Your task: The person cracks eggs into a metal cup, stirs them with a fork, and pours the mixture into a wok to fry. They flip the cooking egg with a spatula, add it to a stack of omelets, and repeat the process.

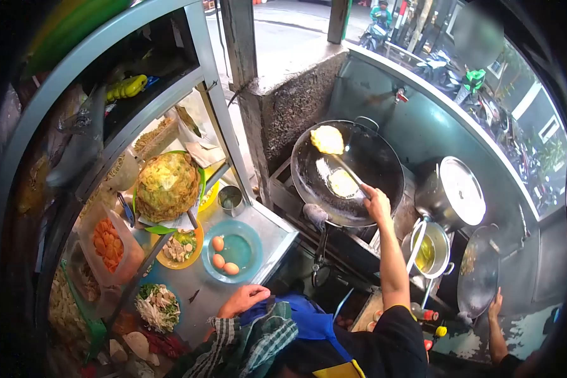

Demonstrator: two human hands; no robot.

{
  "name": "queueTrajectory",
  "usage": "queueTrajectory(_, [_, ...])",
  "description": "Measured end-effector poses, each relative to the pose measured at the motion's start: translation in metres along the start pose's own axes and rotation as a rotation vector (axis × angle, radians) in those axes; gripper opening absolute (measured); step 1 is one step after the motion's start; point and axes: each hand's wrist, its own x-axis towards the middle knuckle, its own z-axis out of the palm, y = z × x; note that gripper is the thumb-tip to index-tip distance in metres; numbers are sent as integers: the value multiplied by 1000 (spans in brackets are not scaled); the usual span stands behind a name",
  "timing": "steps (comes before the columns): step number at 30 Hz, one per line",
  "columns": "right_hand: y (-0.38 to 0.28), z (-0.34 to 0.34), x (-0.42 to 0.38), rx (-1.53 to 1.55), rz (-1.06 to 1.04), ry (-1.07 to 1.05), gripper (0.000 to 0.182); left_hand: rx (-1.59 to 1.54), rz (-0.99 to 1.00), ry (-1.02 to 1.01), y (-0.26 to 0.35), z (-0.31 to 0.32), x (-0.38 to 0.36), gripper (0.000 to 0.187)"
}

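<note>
My right hand (377, 205) grips a long-handled spatula (351, 171) over a large dark wok (381, 157). The spatula's far end meets a fried egg (327, 140) high on the wok's left side. A second egg (343, 183) with a pale edge lies lower in the pan, below the handle. My left hand (244, 299) is held at my waist beside the counter edge, its fingers curled together with nothing visible in them. Nearest to it are a checked cloth (277, 331) and a blue bowl (245, 236) holding several brown eggs (218, 261).
Left on the counter are a heap of fried food (170, 186), a yellow bowl (198, 247) and a tub of orange pieces (109, 246). On the right stand a lidded pot (431, 201), an oil pan (425, 252) and another wok (479, 271), with another person's hand (496, 302) at its rim.
</note>
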Motion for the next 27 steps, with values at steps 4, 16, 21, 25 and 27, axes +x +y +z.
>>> queueTrajectory(4, [-3,25,-5,-90,92,139,48,-108,-81,110,8,1,-11,32])
queueTrajectory(16, [-63,-129,-86,129,71,81,49,-160,85,157,16,-22,-26,33])
queueTrajectory(21, [-72,-236,-147,172,-92,-83,48,-109,143,142,24,-34,-41,34])
queueTrajectory(25, [-148,-293,-173,200,7,-191,49,-88,212,94,16,-37,-47,33])
queueTrajectory(27, [-174,-302,-171,144,-271,-178,48,-117,206,83,19,-37,-53,32])
